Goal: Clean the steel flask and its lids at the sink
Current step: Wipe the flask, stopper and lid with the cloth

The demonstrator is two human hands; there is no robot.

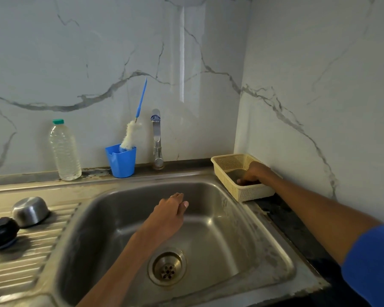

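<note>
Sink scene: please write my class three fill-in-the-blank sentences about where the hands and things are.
1. The right hand reaches into the cream ____.
2. The left hand hovers over the steel ____.
3. The bottle brush stands in a ____ cup beside the tap.

Missing words: basket; sink; blue

A stainless steel sink unit (275,247) with a ribbed draining board on its left carries the things. On the draining board a small steel bowl-shaped lid (30,211) lies upside down, just beside a black rounded lid (1,232). Along the back ledge stand a clear plastic bottle with a green cap (64,150), a blue plastic cup (121,160) holding a white bottle brush with a blue handle (132,134), and a chrome tap (157,138). A cream perforated plastic basket (248,193) sits on the dark counter (297,231) at the sink's right, in the corner.
</note>
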